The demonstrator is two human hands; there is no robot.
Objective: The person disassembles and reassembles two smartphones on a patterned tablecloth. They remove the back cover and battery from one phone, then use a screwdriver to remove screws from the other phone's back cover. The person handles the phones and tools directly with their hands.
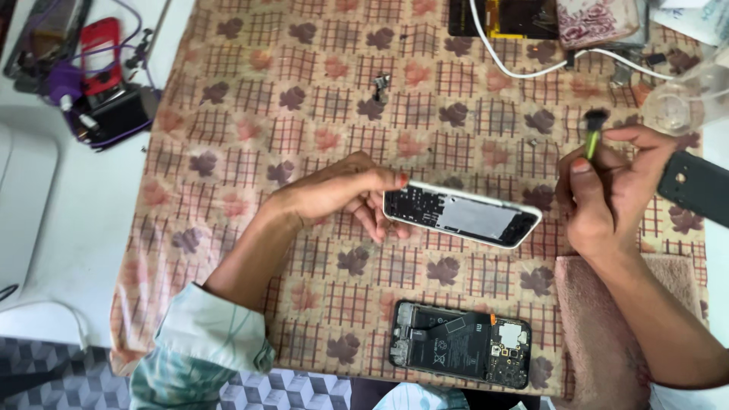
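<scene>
Mid-frame: left hand (342,190) pinching white-rimmed opened phone frame (462,215); right hand (611,186) gripping green-handled brush (593,130); cleaning probably underway; black exposed-battery phone body (460,344) lower centre, untouched.

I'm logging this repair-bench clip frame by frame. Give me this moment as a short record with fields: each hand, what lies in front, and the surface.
left hand: grips one end of the white-framed phone shell, held just above the cloth
right hand: pinches a small green-handled brush, bristles up
in front: opened phone, battery and board exposed, lying flat
surface: leaf-patterned cloth
near right wrist: pink towel
</scene>
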